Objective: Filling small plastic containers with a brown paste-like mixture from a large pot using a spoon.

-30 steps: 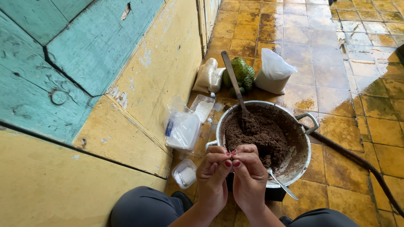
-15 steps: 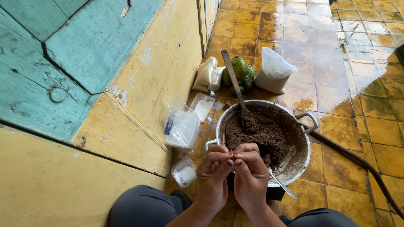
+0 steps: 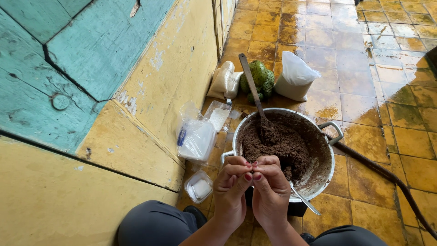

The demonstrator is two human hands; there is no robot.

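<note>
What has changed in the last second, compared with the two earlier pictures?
Nothing visibly changed. The left hand and right hand stay pressed together, fingertips meeting, in front of the metal pot of brown mixture. The wooden spoon still stands in it; the plastic bags lie as before.

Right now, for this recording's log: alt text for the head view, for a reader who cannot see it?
Two hands, left hand and right hand, meet fingertip to fingertip above a metal pot of dark brown mixture with a long spoon standing in it. Plastic bags, green fruit and small containers sit on wet yellow floor tiles beside a yellow-and-teal wall.
</note>
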